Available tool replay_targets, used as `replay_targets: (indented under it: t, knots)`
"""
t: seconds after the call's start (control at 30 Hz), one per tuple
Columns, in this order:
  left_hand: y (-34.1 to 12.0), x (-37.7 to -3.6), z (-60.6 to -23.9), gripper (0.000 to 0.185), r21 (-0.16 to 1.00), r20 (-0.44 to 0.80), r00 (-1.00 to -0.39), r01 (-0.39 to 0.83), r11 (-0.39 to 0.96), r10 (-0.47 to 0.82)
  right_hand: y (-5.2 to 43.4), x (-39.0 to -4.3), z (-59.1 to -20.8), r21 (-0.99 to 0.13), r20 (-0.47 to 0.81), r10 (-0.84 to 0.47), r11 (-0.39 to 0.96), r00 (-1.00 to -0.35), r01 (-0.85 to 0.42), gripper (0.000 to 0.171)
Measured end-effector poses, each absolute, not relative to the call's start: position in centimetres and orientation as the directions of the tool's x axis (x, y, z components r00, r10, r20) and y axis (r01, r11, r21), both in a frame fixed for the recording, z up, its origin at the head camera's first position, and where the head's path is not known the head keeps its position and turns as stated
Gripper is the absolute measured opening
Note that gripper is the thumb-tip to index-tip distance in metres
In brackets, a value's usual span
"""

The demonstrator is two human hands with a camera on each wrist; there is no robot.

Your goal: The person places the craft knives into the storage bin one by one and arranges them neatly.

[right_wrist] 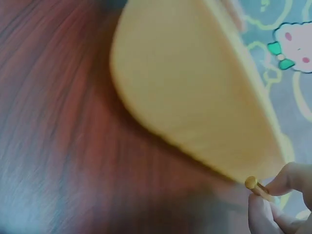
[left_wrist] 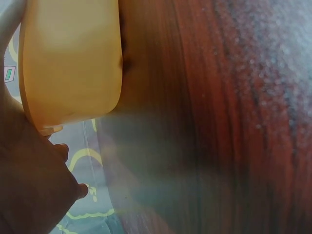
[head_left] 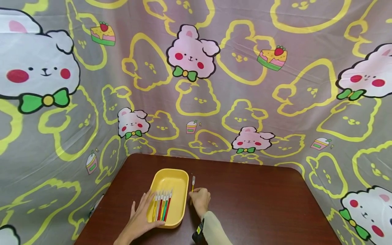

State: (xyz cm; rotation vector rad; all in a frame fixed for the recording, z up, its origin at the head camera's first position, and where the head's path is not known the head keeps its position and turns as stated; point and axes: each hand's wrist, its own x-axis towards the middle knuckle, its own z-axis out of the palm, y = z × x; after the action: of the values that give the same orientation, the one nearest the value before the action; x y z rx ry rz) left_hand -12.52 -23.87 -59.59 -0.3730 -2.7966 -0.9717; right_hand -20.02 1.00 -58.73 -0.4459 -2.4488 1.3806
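A yellow tray (head_left: 176,217) sits on the brown table, with several slim capped pens (head_left: 162,206) side by side in it, their barrels gold, red, green and pale. My left hand (head_left: 140,215) holds the tray at its near left corner, thumb over the near rim and the other fingers spread along the left side. Just right of the tray, my right hand (head_left: 200,201) pinches a gold pen (head_left: 193,185) between thumb and fingers, its clear cap pointing away from me. In the right wrist view, the gold round end of that pen (right_wrist: 251,183) sticks out from the fingertips.
The dark brown wooden table (head_left: 260,200) stretches to the right of the tray. A grey-pink curtain (head_left: 208,102) with cartoon rabbits hangs around the table's back and sides. A black wrist device (head_left: 199,233) sits on the right wrist by the pale sleeve (head_left: 214,228).
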Motion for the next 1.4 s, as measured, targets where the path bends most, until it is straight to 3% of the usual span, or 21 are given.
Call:
replay_targets:
  t: [0.63,1.07,1.27,1.4]
  knots:
    - [-23.9,-12.6,-59.8,0.123,0.585,0.225,-0.959,0.275,0.763,0.173,0.6,-19.1,-55.6,-0.900,0.001,0.319,0.413,-0.948,0.138,0.008]
    - [-24.0,-12.5,-59.7,0.122,0.598,0.200,-0.963,0.264,0.757,0.178,-0.2,-18.5,-54.5,-0.965,0.038,0.236,0.262,-0.971,0.026,0.011]
    - [-23.9,-12.5,-59.6,0.122,0.602,0.196,-0.965,0.259,0.756,0.174,-1.3,-18.1,-54.2,-0.960,0.063,0.243,0.279,-0.968,0.008,0.008]
    - [-23.9,-12.6,-59.6,0.122,0.602,0.187,-0.967,0.251,0.758,0.172,-2.0,-17.7,-54.1,-0.929,0.097,0.252,0.370,-0.963,0.003,0.009]
